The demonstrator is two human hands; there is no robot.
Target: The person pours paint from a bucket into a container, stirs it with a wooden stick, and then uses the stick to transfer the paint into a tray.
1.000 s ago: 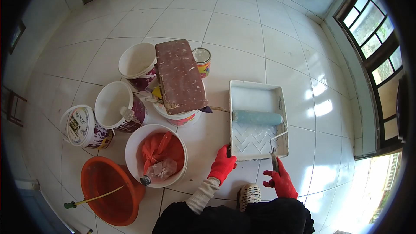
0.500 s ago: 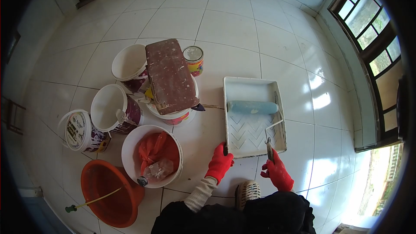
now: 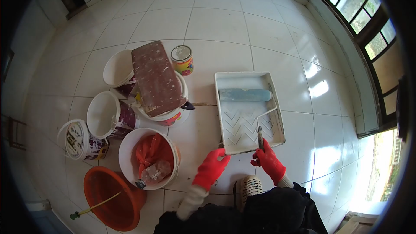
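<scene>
My right hand (image 3: 269,164) in a red glove is closed around the dark handle of a paint roller (image 3: 245,95). Its blue sleeve lies across the upper part of a white paint tray (image 3: 277,136), and the wire frame bends down the tray's right side. Zigzag ridges show on the tray floor below the sleeve. Just off the tray's front left corner is my left hand (image 3: 211,169), also red-gloved, with fingers stretched toward the rim and nothing visible in them.
Left stand a white bucket (image 3: 125,164) with a red plastic bag, an orange tub (image 3: 138,203) with a green-handled tool, and several paint buckets. A paint-spotted brown board (image 3: 158,78) tops one bucket; a small paint can (image 3: 182,63) stands behind. Windows line the right wall.
My left hand has loosened at the tray's front left corner and drawn slightly back, its fingers straighter. My right hand still grips the roller; the view has shifted a little.
</scene>
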